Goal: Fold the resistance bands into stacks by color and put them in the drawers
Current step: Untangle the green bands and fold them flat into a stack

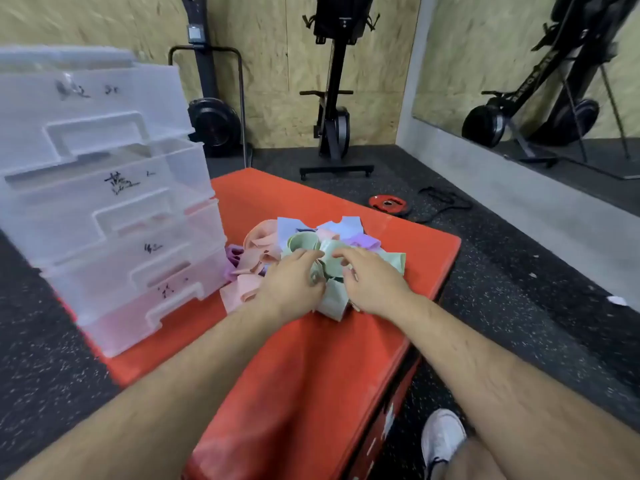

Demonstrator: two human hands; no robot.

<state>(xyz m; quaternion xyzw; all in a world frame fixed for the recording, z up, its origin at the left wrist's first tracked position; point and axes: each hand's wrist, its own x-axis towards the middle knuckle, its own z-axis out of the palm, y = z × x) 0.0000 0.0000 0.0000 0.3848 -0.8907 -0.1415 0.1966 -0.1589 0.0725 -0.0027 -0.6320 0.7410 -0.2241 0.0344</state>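
Note:
A loose pile of resistance bands lies on the red box (298,358): pink bands (258,249) at the left, green bands (304,241) in the middle, blue bands (349,225) at the back, purple bands (363,241) at the right rear. My left hand (289,280) and my right hand (372,278) both reach into the green part of the pile, fingers curled round green band loops. A clear plastic drawer unit (104,202) stands left of the pile; its several drawers are pulled out stepwise, each with a handwritten label.
The red box stands on a black speckled rubber floor (502,271). A red weight plate (387,202) and a black strap lie beyond the box. Exercise machines (334,98) stand against the wooden wall. A mirror is at the right. My white shoe (441,438) is beside the box.

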